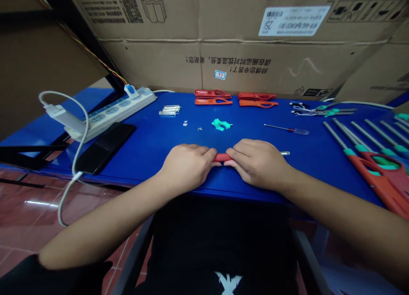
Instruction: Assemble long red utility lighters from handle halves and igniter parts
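Both of my hands are closed around a red long-nosed lighter [221, 157], held level just above the front of the blue table. My left hand [188, 165] grips its left end, and my right hand [260, 163] wraps its right part. The lighter's metal tip pokes out past my right hand; most of the body is hidden by my fingers. Beyond my hands lie green plastic parts [221, 124], small screws or pins [200, 129] and tiny pale pieces [185, 123]. Behind them are orange-red lighter shell halves [212, 101] and clear cylinders [169, 110].
A screwdriver [287, 129] lies at right, with wired parts [303, 110] behind it. Several lighters with metal tubes [377, 167] fill the right edge. At left are a power strip [111, 112] and a black phone [105, 148]. Cardboard [159, 65] walls the back.
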`<state>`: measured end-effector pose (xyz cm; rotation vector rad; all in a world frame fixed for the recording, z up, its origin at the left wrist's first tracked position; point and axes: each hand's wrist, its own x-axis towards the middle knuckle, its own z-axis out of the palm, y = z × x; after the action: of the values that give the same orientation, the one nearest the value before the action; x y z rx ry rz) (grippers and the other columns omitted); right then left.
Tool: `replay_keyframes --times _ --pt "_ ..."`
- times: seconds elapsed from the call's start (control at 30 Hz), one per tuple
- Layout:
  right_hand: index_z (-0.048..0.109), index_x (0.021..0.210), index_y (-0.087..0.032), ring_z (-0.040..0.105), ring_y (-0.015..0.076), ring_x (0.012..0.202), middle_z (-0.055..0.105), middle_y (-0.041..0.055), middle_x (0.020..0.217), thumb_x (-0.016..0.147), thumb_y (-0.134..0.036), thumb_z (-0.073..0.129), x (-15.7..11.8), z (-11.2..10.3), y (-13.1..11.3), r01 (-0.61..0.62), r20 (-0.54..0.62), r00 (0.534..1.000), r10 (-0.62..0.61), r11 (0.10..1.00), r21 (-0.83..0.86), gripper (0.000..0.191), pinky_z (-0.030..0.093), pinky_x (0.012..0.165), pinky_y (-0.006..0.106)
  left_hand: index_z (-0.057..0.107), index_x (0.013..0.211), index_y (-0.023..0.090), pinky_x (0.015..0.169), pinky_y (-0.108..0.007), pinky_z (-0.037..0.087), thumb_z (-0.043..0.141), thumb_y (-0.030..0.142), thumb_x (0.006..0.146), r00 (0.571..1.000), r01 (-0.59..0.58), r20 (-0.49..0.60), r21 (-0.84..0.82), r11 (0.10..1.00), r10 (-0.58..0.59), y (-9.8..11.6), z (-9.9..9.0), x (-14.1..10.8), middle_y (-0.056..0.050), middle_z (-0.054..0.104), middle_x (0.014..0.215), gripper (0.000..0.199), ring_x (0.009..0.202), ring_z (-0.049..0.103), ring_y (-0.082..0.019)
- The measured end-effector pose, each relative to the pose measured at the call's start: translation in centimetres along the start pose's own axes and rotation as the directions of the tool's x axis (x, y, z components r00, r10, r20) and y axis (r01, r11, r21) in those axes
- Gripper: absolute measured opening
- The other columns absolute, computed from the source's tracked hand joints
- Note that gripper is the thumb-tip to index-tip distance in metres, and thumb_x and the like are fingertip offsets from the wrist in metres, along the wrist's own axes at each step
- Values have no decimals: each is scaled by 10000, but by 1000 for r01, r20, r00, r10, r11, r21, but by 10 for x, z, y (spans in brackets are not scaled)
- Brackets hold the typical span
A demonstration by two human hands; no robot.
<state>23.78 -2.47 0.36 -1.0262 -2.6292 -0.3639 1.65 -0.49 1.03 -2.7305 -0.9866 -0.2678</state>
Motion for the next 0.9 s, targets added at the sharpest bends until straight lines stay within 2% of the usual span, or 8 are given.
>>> replay_keyframes --times 0.1,0.23,0.4,0.47,0.57,0.73,0.9 --pt "705 1080 -106 618 241 849 721 126 955 1016 -309 442 0 1 0 -42 19 999 41 999 11 338 464 730 360 661 901 178 542 -345 405 490 331 968 999 31 -8 -7 999 -31 0 -1 -2 -49 706 756 239 684 675 -241" --pt "671 1204 -97 637 245 957 727 119 1058 1001 -360 506 -1 -1 7 -74 36 997 71 995 69 370 486 823 347 674 920 177 554 -345 418 463 385 990 998 56 -13 -20 998 -56 -1 0 -3 -54 723 781 304 700 682 -243" --pt "733 940 -122 604 212 749 686 71 790 990 -296 516 -3 -3 13 -26 -13 1000 26 999 37 282 454 692 327 687 977 179 572 -347 442 473 397 986 997 69 -43 -22 997 -69 -3 4 -5 -59 750 867 305 745 699 -249" --pt "732 905 -127 583 202 708 664 59 748 980 -274 527 -3 -2 12 -11 -47 999 11 1000 13 263 433 665 322 686 964 181 567 -349 440 483 388 978 996 72 -44 -10 997 -72 -2 3 -5 -53 747 862 290 740 697 -250" --pt "730 905 -131 579 192 693 660 50 742 972 -267 539 -3 0 11 -16 -54 998 16 1000 0 244 413 653 316 674 915 179 570 -344 434 494 370 968 998 64 -20 11 998 -64 -1 1 -3 -55 725 821 268 733 689 -250" --pt "731 940 -142 613 196 735 689 53 789 979 -281 520 -3 2 6 -49 4 999 49 998 35 255 409 670 311 659 1046 182 608 -329 442 473 381 1001 1000 -12 7 -16 1000 12 2 0 4 -51 742 901 277 796 695 -239" --pt "731 954 -160 630 209 798 703 55 824 991 -325 510 1 -2 0 -123 94 989 113 986 111 278 422 727 316 671 986 190 552 -338 406 487 288 960 1000 15 -4 -32 999 -15 3 3 1 -35 729 805 210 731 689 -247"
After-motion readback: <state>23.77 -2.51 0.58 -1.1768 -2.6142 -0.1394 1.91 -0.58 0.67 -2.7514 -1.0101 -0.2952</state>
